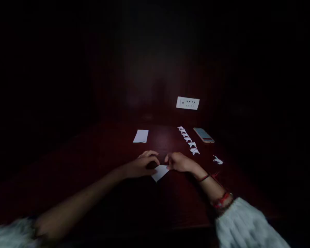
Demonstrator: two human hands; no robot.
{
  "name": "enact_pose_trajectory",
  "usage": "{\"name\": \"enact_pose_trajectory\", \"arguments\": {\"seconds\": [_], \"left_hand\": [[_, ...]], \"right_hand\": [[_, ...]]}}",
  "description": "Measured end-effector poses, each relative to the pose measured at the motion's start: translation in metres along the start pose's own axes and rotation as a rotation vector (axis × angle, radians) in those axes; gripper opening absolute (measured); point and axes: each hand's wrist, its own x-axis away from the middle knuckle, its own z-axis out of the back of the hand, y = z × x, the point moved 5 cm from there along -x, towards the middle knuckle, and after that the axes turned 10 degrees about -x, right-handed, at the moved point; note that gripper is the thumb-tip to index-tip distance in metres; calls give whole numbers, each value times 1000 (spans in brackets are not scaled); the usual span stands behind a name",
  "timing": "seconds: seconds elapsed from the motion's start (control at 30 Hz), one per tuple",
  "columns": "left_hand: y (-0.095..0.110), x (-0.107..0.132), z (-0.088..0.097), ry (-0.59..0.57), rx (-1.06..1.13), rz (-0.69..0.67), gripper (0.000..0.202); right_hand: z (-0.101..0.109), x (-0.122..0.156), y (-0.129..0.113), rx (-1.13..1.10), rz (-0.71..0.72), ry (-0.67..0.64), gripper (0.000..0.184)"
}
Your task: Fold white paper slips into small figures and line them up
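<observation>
A small white piece of folded paper lies at the table's middle, between my two hands, one corner pointing toward me. My left hand grips its left edge, the thumb on the paper and the fingers curved beyond it. At the upper right edge, my right hand pinches the paper with thumb and fingertips. Dim light hides the finer folds.
White paper sheets lie farther back on the dark red table. To the right are a row of folded paper pieces, a phone and a crumpled white scrap. A socket panel is on the wall.
</observation>
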Motion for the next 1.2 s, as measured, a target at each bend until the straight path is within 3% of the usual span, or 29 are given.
{"name": "enact_pose_trajectory", "arguments": {"seconds": [0.2, 0.47, 0.57, 0.7, 0.83, 0.9, 1.03, 1.2], "left_hand": [[-2, 2, 0, -8, 23, -6, 25], [-5, 1, 7, 109, -15, 11, 28], [-8, 0, 10, 170, -34, 26, 29], [-2, 1, 24, 293, -82, -9, 7], [6, 5, 40, 431, -184, -69, 11], [7, 5, 35, 335, -214, -132, 10], [7, 6, 19, 37, -142, -259, 18], [8, 8, 22, -16, -72, -262, 19]], "right_hand": [[1, 1, -5, -30, -14, -56, 14], [8, 1, -16, -50, 131, 62, 8], [13, 2, -22, -13, 203, 140, 8], [22, 7, -32, 88, 278, 338, 9], [27, 11, -38, 159, 353, 455, 12], [24, 10, -36, 161, 385, 391, 13], [9, 3, -24, 123, 400, 125, 14], [7, -2, -14, 73, 321, 158, 16]]}}
